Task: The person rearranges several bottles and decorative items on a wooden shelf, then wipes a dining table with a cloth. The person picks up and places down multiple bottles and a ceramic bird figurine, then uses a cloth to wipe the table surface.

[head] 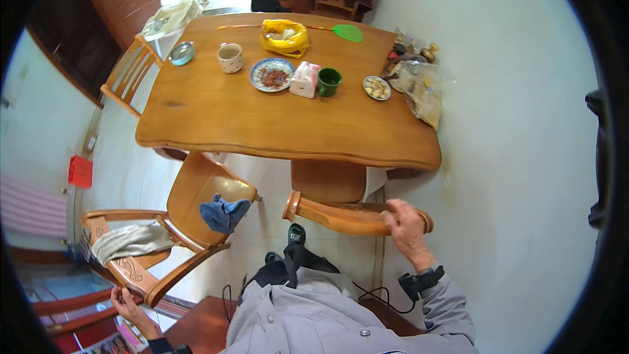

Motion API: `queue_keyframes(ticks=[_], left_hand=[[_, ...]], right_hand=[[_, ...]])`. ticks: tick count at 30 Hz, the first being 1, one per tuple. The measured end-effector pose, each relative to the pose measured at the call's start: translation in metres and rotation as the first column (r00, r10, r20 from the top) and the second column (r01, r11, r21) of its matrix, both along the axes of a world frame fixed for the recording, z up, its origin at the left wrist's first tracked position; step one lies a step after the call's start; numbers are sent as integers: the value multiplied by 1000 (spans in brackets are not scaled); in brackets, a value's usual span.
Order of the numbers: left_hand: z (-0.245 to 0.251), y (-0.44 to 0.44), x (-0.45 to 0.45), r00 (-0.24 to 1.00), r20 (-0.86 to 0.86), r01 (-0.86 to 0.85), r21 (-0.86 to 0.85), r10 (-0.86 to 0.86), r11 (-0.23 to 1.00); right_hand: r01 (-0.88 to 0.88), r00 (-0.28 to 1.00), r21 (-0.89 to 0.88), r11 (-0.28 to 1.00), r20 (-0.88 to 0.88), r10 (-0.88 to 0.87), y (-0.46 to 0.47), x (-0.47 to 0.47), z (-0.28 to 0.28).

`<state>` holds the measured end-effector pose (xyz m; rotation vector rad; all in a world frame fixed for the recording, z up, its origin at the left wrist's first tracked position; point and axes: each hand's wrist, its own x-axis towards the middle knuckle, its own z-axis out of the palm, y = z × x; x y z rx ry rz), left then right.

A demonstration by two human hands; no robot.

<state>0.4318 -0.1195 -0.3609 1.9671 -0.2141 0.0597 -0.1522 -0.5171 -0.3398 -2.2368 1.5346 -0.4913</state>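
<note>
My right hand (pixel 404 228) rests on the right part of the top rail of a wooden chair (pixel 344 214), whose seat is partly under the dining table. At the lower left, my left hand (pixel 131 309) is at the top edge of a second wooden chair's carved backrest (pixel 130 273); how firmly it holds cannot be told. A grey cloth (pixel 131 242) hangs over that backrest, and a blue cloth (pixel 223 212) lies on the seat (pixel 199 189). Both chairs stand at the near side of the wooden dining table (pixel 275 123).
On the table are a yellow plastic bag (pixel 285 47), a patterned plate (pixel 271 75), a tissue pack (pixel 304 80), a green mug (pixel 328 82), a beige mug (pixel 230 58) and a green fly swatter (pixel 348 33). A white wall (pixel 511 157) bounds the right side. Black cables (pixel 388 300) run near my legs.
</note>
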Motion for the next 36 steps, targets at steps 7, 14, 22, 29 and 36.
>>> queue_keyframes(ticks=[7, 14, 22, 29, 36], left_hand=[[6, -151, -84, 624, -404, 644, -219, -669, 733], [-47, -276, -169, -57, -740, 705, -505, -670, 498], [-80, -360, -208, -237, -590, 837, -528, -772, 146], [-102, -407, -203, -291, -926, 650, -376, -240, 660], [-121, -449, -214, -366, -926, 773, -356, -89, 525]], right_hand=[[658, 653, 129, 742, 394, -647, 48, -58, -9], [512, 132, 629, 585, 616, -777, 42, -54, -57], [165, -226, 862, 479, 506, -832, 45, -19, -46], [101, -274, 903, 419, 430, -860, 32, 18, -34], [216, -319, 917, 335, 390, -864, 23, 35, -31]])
